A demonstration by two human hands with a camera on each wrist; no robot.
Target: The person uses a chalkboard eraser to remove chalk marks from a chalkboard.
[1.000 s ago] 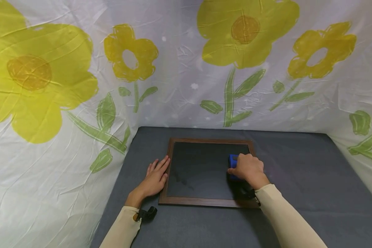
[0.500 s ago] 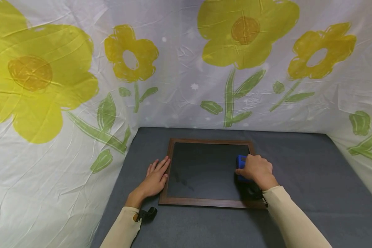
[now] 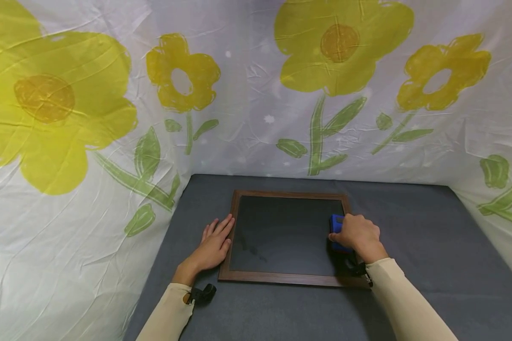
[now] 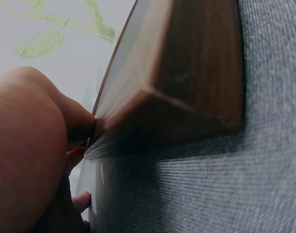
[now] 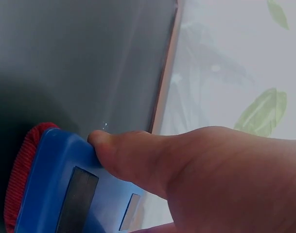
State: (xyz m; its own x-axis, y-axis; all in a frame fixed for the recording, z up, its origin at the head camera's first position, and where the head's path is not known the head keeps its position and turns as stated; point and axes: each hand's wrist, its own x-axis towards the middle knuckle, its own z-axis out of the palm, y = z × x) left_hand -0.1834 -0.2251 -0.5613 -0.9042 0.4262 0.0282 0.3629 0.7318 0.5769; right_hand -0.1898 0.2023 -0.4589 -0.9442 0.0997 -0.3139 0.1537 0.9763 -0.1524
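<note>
A blackboard (image 3: pixel 286 232) with a brown wooden frame lies flat on the grey-covered table. My right hand (image 3: pixel 360 235) grips a blue board eraser (image 3: pixel 336 227) near the board's right side. In the right wrist view the eraser (image 5: pixel 55 174) shows a red ribbed pad (image 5: pixel 24 174) along its lower face, and my thumb lies on its blue body. My left hand (image 3: pixel 213 244) rests with straight fingers against the board's left frame edge. The left wrist view shows the wooden frame corner (image 4: pixel 186 63) close by, with the thumb touching its edge.
A dark grey cloth (image 3: pixel 431 246) covers the table. White fabric (image 3: pixel 247 132) printed with yellow flowers hangs behind it and at both sides. Faint smudges (image 3: pixel 251 248) mark the lower left of the board.
My right hand has moved the eraser rightward across the board, toward its right frame edge. The left hand stays in place on the left edge.
</note>
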